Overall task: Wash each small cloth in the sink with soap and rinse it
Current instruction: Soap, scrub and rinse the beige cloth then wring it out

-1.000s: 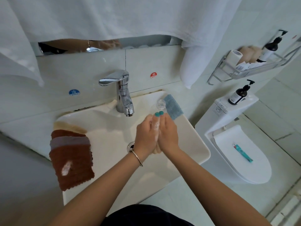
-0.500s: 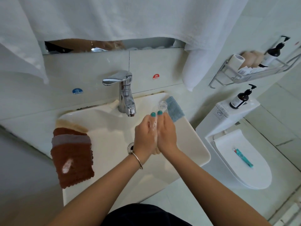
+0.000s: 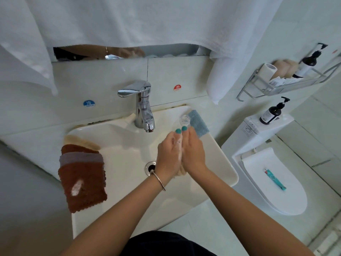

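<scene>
Nothing much shifts: both palms stay together at frame centre, left hand (image 3: 168, 154) and right hand (image 3: 193, 152) fingers straight, pressing the soapy cloth (image 3: 181, 171) between them to work lather over the sink (image 3: 129, 148).

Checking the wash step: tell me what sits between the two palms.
In the head view, a small pale cloth is pressed between the left hand and right hand, its edge showing below the wrists, with soap foam along the seam.
</scene>
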`<state>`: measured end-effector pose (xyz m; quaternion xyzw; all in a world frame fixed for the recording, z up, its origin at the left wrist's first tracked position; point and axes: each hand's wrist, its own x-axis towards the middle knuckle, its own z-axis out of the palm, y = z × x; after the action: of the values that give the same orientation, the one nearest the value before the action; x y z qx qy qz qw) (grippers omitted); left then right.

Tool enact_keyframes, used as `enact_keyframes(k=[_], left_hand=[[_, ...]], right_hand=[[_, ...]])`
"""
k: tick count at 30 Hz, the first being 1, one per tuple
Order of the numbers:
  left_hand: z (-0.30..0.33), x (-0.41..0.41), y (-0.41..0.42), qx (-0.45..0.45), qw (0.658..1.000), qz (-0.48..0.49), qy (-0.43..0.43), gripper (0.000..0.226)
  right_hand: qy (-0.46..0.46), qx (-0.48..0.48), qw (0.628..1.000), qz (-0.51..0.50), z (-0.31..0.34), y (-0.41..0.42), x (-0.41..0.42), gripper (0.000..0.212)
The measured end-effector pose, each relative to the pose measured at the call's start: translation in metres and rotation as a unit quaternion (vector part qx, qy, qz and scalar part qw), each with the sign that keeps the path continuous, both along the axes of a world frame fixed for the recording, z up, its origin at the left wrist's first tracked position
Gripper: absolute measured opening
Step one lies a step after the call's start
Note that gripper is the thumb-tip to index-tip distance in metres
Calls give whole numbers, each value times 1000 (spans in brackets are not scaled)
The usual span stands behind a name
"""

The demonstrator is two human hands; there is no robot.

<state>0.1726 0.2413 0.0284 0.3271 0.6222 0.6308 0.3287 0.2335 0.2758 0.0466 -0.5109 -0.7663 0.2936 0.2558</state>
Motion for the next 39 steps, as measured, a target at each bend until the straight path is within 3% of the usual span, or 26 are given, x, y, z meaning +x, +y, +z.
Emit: enact_keyframes(k=[3,4,6,9,13,16,20,23,27,30,34,39], left_hand=[[4,-15,5,6,995,10,-102,36],[6,-18,4,11,995,-2,-99,36],[12,-18,-4,20,998,-41,-39,31],[12,-34,-10,0,998,-41,45,32],[4,-63,-21,-32,987,-105,114,22],[-5,-65,-30,-41,983,-145,106,20],[-11,-46,-18,0,997,-2,76,30],[-7,-28,-4,-30,994,98,48,29],[-8,1,-9,-34,996,71,31,37],[-3,9,-9,-16,999,46,20,39],[-4,-2,3,-21,996,80,-45,44],[1,-2,3,-1,999,47,-12,35]], right_hand=[[-43,16,997,54,1,-14,-2,28],[-76,14,996,52,2,-11,-1,29],[-69,-20,997,19,4,8,4,28],[93,-76,992,38,7,26,22,28],[-4,-108,982,155,19,38,50,19],[36,-93,989,111,12,38,54,28],[115,-66,991,3,-6,9,30,25],[104,-38,994,-18,-12,-25,11,24],[64,23,998,-5,-15,-26,5,34],[122,-9,989,-79,-19,-13,4,36],[93,4,996,-7,-15,-21,1,36],[125,-21,990,-70,-13,-11,-6,37]])
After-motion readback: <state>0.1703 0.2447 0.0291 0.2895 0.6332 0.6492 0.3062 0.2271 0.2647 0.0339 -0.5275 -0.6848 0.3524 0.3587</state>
